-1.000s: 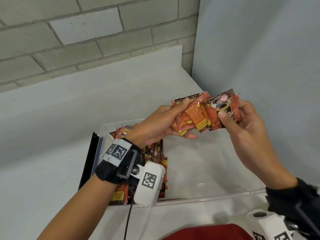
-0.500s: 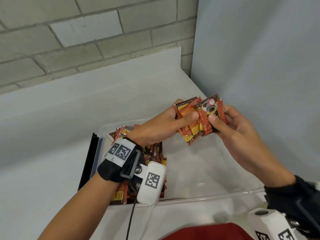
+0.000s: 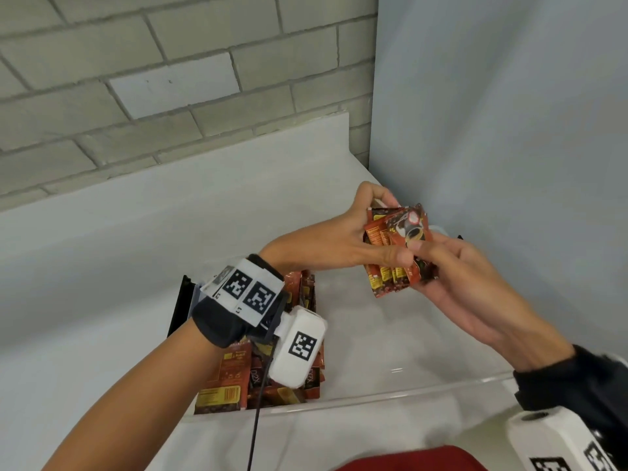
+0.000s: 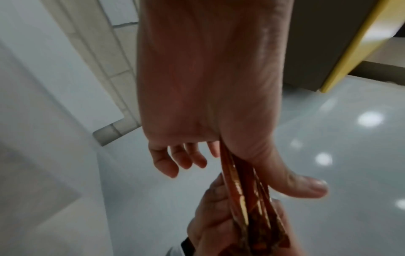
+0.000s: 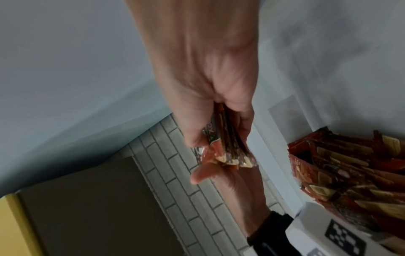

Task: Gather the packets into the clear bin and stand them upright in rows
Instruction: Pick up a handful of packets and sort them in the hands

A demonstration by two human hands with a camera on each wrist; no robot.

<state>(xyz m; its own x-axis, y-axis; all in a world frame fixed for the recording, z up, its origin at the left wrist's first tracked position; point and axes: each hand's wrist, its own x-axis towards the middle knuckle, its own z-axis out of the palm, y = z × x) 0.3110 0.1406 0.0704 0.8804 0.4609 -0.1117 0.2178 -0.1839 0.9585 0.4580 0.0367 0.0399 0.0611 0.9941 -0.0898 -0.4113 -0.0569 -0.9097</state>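
A bunch of red-and-brown packets hangs in the air above the clear bin. My left hand grips the bunch from the left, thumb across its lower front. My right hand pinches it from the right, thumb on the front packet. The left wrist view shows the packets edge-on between both hands, and in the right wrist view the packets sit pressed together in my right hand. More packets stand packed in the bin's left end, partly hidden by my left wrist.
The bin sits on a white counter in a corner, with a brick wall behind and a pale panel on the right. A black strip lies along the bin's left side. The bin's right part holds no packets.
The fanned-out packets have been squeezed together into one tight bunch. Both hands have come closer and shifted slightly right and down with it.
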